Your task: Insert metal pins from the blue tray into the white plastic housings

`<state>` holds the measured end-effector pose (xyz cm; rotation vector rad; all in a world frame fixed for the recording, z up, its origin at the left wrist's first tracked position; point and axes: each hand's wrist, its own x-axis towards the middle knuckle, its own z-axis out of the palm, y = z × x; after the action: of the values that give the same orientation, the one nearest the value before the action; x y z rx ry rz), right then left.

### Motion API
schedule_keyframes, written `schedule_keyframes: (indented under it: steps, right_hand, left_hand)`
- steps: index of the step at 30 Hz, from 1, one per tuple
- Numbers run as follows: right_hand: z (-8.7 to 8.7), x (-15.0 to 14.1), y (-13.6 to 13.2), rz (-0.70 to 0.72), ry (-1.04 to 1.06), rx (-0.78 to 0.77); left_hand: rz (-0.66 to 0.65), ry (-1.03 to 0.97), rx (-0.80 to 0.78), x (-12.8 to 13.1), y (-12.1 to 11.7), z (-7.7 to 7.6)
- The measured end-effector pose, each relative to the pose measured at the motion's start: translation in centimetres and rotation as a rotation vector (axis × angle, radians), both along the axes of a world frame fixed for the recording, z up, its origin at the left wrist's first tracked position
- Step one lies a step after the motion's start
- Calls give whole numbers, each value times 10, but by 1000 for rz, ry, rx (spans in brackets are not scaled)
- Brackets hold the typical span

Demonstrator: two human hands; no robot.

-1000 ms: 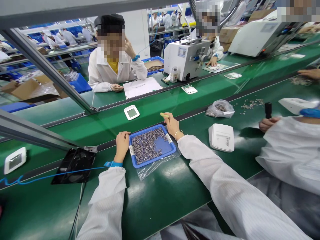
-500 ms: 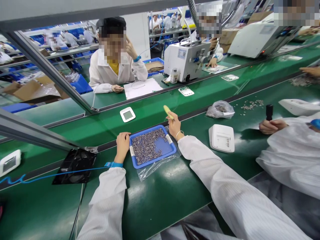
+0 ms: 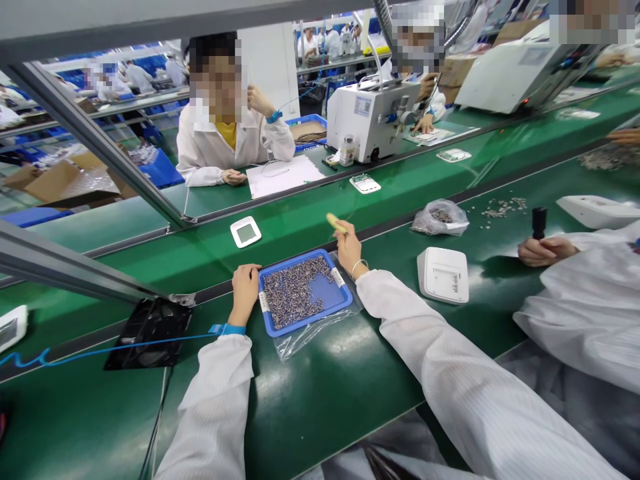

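Observation:
My left hand (image 3: 245,288) is at the upper left corner of a shallow blue tray (image 3: 287,328), its bent fingers against the rim. Small metal screws (image 3: 287,293) cover most of the tray floor, with a bare patch toward the right. Just beyond the tray's upper right corner, my right hand (image 3: 349,247) is closed, raised slightly above the table. A yellow finger-length piece (image 3: 336,223) juts out of it to the upper left; its exact kind is unclear. Beneath the tray lies a clear plastic bag (image 3: 305,337).
A green conveyor (image 3: 300,223) runs past the tray, carrying a white device with a screen (image 3: 245,232). To my right stand a white housing (image 3: 443,275) and a bag of small parts (image 3: 440,218). A co-worker's hand (image 3: 545,251) holds a black tool. At left lies a black fan (image 3: 150,333).
The white devices on the conveyor have shifted a little to the left. The person opposite has tilted their head up. My own hands have barely moved.

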<state>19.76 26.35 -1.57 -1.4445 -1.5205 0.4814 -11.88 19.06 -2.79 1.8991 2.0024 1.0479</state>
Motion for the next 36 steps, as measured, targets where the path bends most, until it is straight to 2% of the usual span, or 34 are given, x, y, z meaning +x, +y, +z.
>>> schedule_keyframes:
  steps: [3, 9, 14, 20, 26, 31, 36]
  right_hand:
    - [2, -3, 1, 50, -37, -33]
    - [1, -2, -2, 38, -16, 61]
    - [-1, -2, 0, 69, -16, 41]
    - [-2, 0, -1, -20, 34, 122]
    - [1, -2, -1, -18, 19, 34]
    - [4, -1, -6, -72, 46, 102]
    - [2, -2, -4, -6, 6, 58]
  left_hand:
    - [-6, 0, 0, 0, -1, 1]
    - [-5, -4, -1, 1, -1, 2]
    - [-1, -3, -12, 2, -1, 3]
    - [7, -6, -12, 2, -2, 3]
    - [5, -5, -11, 1, -1, 2]
    - [1, -4, -14, 2, -1, 3]
    - [3, -4, -21, 3, -2, 4]
